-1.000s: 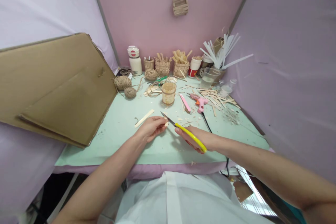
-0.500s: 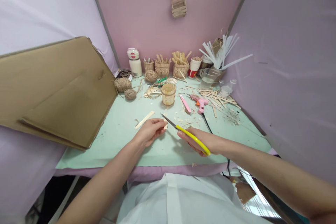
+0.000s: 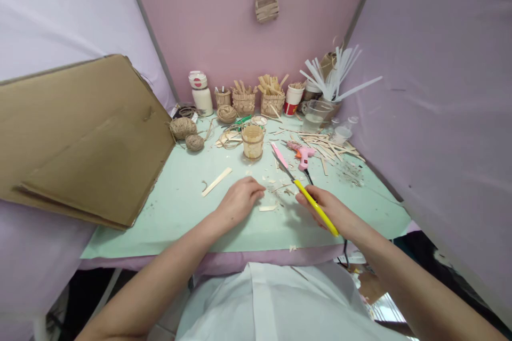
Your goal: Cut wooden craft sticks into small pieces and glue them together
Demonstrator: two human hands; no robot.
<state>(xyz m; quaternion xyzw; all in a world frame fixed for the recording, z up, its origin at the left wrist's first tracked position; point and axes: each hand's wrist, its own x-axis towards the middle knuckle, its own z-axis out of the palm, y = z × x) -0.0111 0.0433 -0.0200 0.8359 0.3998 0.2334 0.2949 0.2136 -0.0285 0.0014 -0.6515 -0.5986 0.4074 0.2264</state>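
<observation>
My left hand (image 3: 240, 200) lies palm down on the mint-green table (image 3: 180, 208), fingers loosely bent and holding nothing. A short cut piece of wooden stick (image 3: 267, 208) lies on the table just past its fingertips. My right hand (image 3: 326, 209) is closed around the yellow handles of a pair of scissors (image 3: 308, 197). The blades point up and to the left, towards the pink craft knife (image 3: 279, 153). Small wood chips (image 3: 276, 186) are scattered between my hands.
A large cardboard sheet (image 3: 88, 133) leans over the table's left side. A stick-built cup (image 3: 253, 141), twine balls (image 3: 183, 128), a pink glue gun (image 3: 302, 152) with its cord, loose sticks (image 3: 328, 145), one long stick (image 3: 216, 181) and stick baskets (image 3: 244, 100) fill the back.
My left hand let go of the small stick piece, which now lies on the table. My right hand swung the scissors to the right, away from it, blades now pointing farther back.
</observation>
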